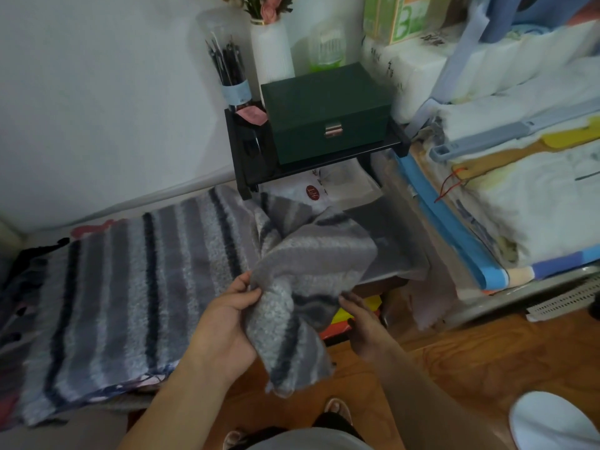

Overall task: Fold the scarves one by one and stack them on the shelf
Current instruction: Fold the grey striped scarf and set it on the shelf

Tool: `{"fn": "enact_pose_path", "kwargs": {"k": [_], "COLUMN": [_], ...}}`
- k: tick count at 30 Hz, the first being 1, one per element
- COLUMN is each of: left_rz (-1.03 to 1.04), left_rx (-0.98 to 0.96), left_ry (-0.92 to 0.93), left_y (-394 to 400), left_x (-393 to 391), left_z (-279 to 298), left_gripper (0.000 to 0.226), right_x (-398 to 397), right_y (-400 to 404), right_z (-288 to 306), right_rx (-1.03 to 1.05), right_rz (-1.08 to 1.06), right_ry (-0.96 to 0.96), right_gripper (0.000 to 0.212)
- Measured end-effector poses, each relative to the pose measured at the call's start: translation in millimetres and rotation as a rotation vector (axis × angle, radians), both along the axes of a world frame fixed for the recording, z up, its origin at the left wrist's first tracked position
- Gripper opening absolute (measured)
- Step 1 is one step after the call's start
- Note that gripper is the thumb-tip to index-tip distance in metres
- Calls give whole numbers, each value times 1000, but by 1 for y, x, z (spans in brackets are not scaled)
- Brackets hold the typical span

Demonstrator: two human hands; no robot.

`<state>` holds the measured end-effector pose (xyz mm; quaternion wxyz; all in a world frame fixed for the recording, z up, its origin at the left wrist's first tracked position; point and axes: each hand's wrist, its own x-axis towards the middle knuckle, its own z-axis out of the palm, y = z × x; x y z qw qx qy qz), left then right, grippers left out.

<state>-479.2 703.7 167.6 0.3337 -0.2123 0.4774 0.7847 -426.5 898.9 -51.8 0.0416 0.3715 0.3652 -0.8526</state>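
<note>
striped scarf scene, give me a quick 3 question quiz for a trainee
1. True or false: both hands grip the grey striped scarf.
2. What stands on the small black shelf? A) a green box B) a folded scarf C) a shoe
3. Fill in: behind the green box stands a white ___ of flowers.

Key
1. True: the left hand and the right hand each pinch the scarf's near end.
2. A
3. vase
</note>
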Motion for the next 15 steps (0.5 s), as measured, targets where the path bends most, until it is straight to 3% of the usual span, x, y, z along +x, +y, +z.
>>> {"fn": "enact_pose_path", "kwargs": {"k": [4, 8, 15], "left_rz": [-9, -6, 34], "left_rx": [53, 96, 200], "left_ry": [3, 2, 19], "left_y": [-2, -3, -6], "left_x": [-6, -8, -19], "left_z": [6, 10, 18], "left_gripper": [56, 56, 46], "right_x": [5, 5, -5], "right_y": [-3, -4, -28], "right_z": [0, -2, -4], "right_rx": [-109, -75, -136], "right_rz": [25, 79, 236], "right_ry": [-3, -32, -40], "right_gripper": [67, 82, 90]}}
